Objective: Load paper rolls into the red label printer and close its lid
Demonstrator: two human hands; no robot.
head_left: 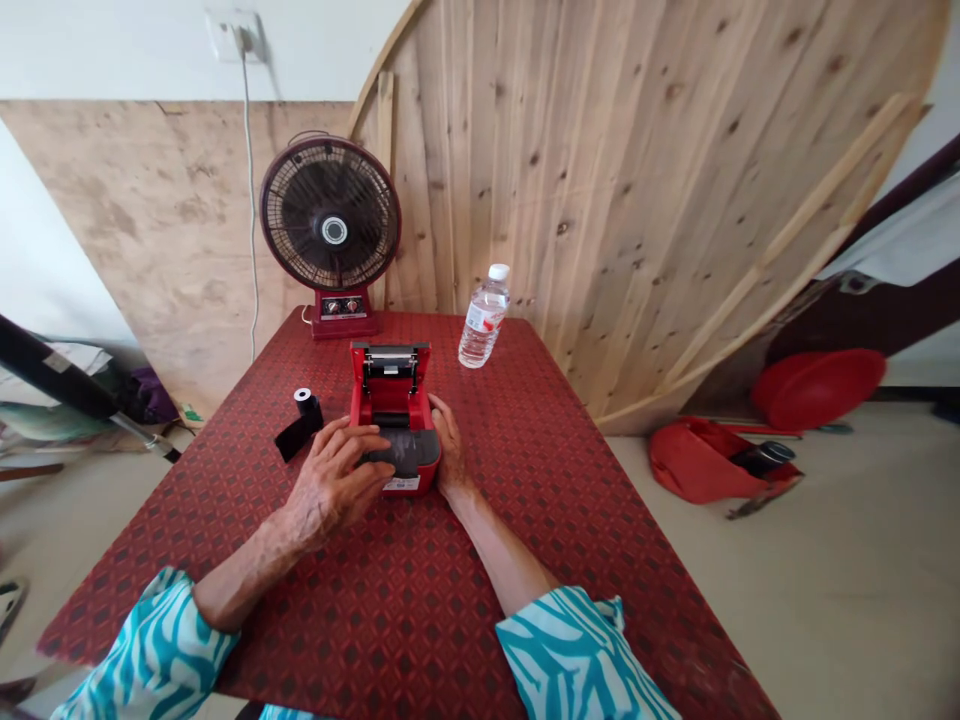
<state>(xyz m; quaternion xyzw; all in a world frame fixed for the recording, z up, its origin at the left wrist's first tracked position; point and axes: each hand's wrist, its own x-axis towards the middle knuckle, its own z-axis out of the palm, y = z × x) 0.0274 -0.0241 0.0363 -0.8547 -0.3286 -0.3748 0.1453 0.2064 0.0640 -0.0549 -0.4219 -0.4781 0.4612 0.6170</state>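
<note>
A small red-and-black thermal printer [426, 470] stands on the table with its lid [390, 352] raised, so its roller and inner bay show. Over its dark front part lie the outstretched fingers of my left hand [339, 475], touching the black surface, which looks like a strip of film or a panel; I cannot tell which. My right hand [450, 450] is wrapped against the printer's right side and holds it, its fingertips near the lid hinge. Left of the printer, a black roll [307, 405] with a white core stands with its loose end stretched out on the tabletop.
The table [525, 560] has a red patterned cover. A dark red fan [332, 230] stands at its back left and a clear water bottle [484, 318] at its back right. A wooden panel [600, 180] leans behind. On the floor at right lies a red bag [694, 465].
</note>
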